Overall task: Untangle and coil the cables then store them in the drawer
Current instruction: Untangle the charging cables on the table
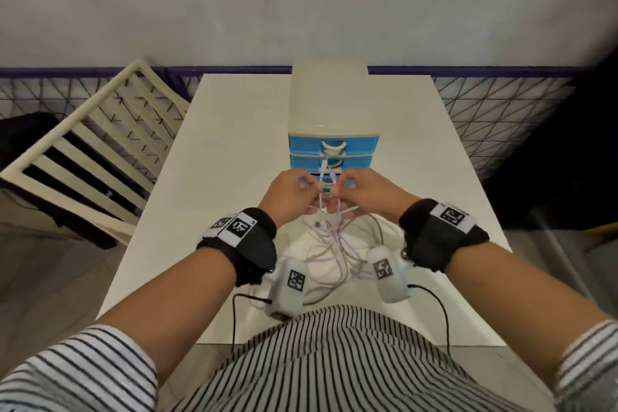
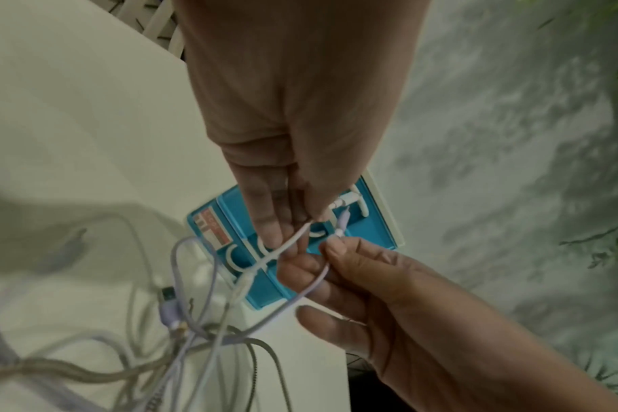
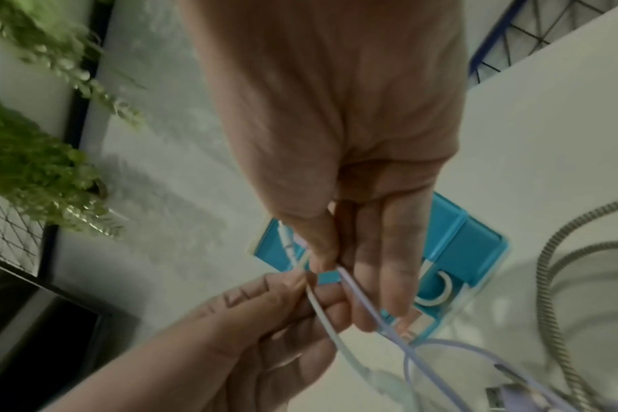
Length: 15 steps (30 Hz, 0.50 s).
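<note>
— Head view first, nearest me: the tangle of cables [image 1: 337, 254] lies slack on the white desk [image 1: 234, 144] close to the person's body, a braided grey cable [image 3: 547, 264] looped among lilac and white ones.

— And the hands?

— Raised just above the pile. The left hand [image 1: 287, 192] has its fingers [image 2: 265, 223] pinched together on the white cable [image 2: 286, 245] near its plug; the right hand [image 1: 371, 192] pinches the lilac cable [image 2: 318, 281] the same way. I'd say each hand holds one end up so the two strands can be told apart and drawn free where they cross.

— So still untangling?

— By my reckoning, yes; nothing looks coiled yet.

— And behind?

— The small blue drawer unit [image 1: 332, 147] stands just beyond the hands, near enough to reach. From here I can't tell whether its lowest drawer is pulled out.
</note>
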Each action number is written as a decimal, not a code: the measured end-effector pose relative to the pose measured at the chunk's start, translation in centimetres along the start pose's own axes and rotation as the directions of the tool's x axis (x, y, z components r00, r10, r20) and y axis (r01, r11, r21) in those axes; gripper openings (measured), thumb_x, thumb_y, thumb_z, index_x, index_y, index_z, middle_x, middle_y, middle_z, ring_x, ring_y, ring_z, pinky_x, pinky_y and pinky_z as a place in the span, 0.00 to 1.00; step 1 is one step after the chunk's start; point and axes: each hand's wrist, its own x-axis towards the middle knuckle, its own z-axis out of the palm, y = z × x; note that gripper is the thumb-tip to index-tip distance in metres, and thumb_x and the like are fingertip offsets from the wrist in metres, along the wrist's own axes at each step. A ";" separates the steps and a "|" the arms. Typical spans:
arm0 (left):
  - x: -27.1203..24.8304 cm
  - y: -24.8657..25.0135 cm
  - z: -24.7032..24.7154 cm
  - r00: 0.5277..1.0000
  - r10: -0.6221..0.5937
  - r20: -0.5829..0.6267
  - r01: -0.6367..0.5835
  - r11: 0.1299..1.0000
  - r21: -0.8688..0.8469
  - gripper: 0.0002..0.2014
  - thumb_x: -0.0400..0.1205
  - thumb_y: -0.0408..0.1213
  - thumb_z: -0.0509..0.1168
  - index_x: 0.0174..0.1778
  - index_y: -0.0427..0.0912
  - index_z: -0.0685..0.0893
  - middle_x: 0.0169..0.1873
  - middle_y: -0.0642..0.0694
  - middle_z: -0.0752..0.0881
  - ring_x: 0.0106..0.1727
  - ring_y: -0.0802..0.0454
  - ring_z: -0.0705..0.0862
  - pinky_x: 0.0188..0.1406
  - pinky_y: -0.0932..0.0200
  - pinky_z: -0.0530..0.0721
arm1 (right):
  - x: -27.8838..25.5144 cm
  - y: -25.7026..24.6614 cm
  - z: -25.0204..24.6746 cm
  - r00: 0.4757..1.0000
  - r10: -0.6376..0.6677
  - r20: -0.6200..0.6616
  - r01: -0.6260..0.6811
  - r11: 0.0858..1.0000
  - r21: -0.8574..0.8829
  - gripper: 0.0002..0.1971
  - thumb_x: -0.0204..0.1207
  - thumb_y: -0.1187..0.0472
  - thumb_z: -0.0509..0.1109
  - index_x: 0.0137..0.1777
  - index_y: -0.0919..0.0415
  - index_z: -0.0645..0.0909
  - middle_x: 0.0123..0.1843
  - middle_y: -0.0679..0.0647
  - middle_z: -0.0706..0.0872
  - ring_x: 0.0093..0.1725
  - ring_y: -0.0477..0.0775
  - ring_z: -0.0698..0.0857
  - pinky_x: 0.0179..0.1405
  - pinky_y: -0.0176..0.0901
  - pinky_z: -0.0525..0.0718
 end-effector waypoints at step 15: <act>-1.7 0.0 -0.9 1.000 -0.005 0.014 0.007 0.991 -0.132 0.14 0.76 0.45 0.72 0.52 0.41 0.90 0.44 0.45 0.91 0.42 0.56 0.86 0.45 0.61 0.83 | -0.7 -2.1 1.2 0.997 -0.014 0.077 0.029 0.979 -0.204 0.12 0.74 0.58 0.76 0.46 0.69 0.89 0.43 0.62 0.93 0.41 0.50 0.93 0.50 0.45 0.90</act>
